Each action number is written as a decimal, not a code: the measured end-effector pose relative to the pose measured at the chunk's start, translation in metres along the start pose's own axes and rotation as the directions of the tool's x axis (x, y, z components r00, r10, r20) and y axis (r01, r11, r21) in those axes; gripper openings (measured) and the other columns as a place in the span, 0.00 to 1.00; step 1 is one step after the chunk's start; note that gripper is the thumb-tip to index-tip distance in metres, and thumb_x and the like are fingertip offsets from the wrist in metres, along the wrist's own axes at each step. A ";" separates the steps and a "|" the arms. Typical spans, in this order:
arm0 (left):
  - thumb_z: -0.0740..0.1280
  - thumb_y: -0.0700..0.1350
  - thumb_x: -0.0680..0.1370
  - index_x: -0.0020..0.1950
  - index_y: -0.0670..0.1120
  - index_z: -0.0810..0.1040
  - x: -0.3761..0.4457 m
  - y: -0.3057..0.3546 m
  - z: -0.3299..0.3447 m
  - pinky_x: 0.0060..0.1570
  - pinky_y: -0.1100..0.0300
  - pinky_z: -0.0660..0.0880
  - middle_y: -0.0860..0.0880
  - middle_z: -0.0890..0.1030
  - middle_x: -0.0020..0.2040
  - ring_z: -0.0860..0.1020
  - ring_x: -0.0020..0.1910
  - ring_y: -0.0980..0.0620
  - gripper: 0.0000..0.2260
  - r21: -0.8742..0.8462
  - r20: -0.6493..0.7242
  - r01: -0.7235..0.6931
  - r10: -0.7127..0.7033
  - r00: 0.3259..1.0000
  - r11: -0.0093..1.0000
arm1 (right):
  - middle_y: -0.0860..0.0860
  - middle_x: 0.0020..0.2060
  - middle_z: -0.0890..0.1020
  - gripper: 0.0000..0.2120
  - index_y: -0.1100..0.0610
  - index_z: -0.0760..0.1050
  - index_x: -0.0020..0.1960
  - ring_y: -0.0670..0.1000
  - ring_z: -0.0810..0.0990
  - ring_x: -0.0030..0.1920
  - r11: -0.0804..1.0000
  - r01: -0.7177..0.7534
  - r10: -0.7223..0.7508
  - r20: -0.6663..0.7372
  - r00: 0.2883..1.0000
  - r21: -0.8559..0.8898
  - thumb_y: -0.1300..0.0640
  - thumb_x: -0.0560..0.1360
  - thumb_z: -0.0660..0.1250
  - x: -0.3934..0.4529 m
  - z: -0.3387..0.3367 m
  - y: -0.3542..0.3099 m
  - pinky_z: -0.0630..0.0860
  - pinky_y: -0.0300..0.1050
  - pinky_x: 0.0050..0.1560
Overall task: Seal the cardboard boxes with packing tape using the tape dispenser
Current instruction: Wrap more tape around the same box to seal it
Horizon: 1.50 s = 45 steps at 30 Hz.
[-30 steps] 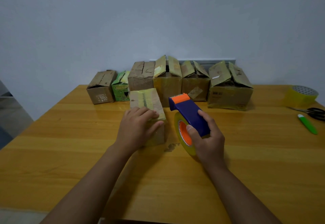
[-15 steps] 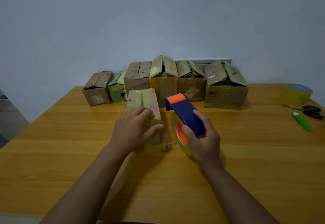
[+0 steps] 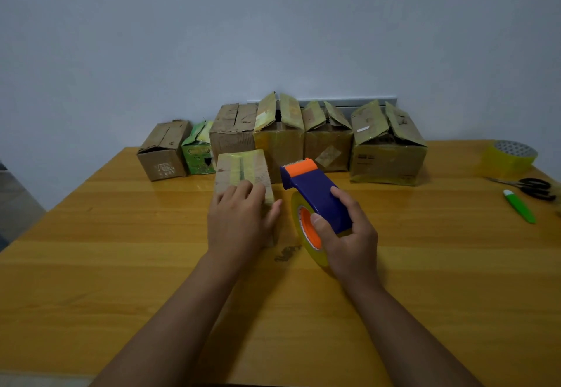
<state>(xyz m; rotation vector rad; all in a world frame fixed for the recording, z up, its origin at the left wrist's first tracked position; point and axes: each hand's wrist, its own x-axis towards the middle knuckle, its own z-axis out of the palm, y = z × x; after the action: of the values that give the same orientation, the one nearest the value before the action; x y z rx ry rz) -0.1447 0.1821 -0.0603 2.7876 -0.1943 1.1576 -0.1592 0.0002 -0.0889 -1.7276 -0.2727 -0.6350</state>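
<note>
A small cardboard box (image 3: 243,168) with yellowish tape along its top seam stands on the wooden table (image 3: 121,265) in front of me. My left hand (image 3: 239,222) lies on its near top, fingers over the lid and thumb down its right side. Just right of it, my right hand (image 3: 346,234) grips a blue tape dispenser (image 3: 315,195) with an orange cutter end and a roll of yellowish tape. The dispenser is tilted, cutter end pointing away, and is apart from the box.
A row of boxes lines the wall: a brown one (image 3: 164,152), a green one (image 3: 197,152), a taller brown one (image 3: 233,131) and three with raised flaps (image 3: 385,149). A spare tape roll (image 3: 510,159), scissors (image 3: 531,187) and a green cutter (image 3: 519,206) lie far right.
My view has shifted slightly. Both hands, the small box and the dispenser keep almost the same pose; the left hand has slid a little on the box top.
</note>
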 end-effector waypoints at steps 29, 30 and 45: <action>0.51 0.60 0.80 0.68 0.57 0.75 -0.006 -0.059 -0.025 0.54 0.51 0.66 0.57 0.75 0.67 0.69 0.58 0.49 0.22 -0.263 0.262 -0.082 0.152 0.953 0.961 | 0.34 0.56 0.72 0.24 0.36 0.67 0.64 0.35 0.75 0.54 1.000 0.011 -0.011 -0.021 1.000 -0.006 0.39 0.69 0.66 0.000 0.001 0.002 0.76 0.30 0.45; 0.51 0.59 0.80 0.68 0.57 0.75 -0.005 -0.061 -0.025 0.51 0.51 0.68 0.56 0.75 0.67 0.71 0.55 0.48 0.21 -0.231 0.251 -0.121 0.179 0.951 0.965 | 0.36 0.56 0.73 0.25 0.37 0.67 0.64 0.36 0.75 0.55 1.000 0.009 -0.010 -0.020 1.000 -0.006 0.39 0.69 0.66 0.000 0.002 0.003 0.75 0.30 0.45; 0.60 0.55 0.80 0.56 0.47 0.82 -0.018 -0.044 -0.020 0.55 0.54 0.73 0.50 0.82 0.57 0.79 0.56 0.50 0.17 -0.247 0.105 -0.017 0.044 0.993 0.969 | 0.33 0.57 0.71 0.24 0.37 0.66 0.64 0.34 0.75 0.54 1.000 0.019 -0.019 -0.014 1.000 -0.001 0.39 0.69 0.66 0.000 0.001 0.003 0.75 0.28 0.44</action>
<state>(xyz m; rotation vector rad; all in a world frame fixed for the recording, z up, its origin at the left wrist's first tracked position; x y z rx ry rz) -0.1641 0.2298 -0.0610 2.6374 -0.3655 0.9155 -0.1573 0.0008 -0.0912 -1.7229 -0.2798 -0.6611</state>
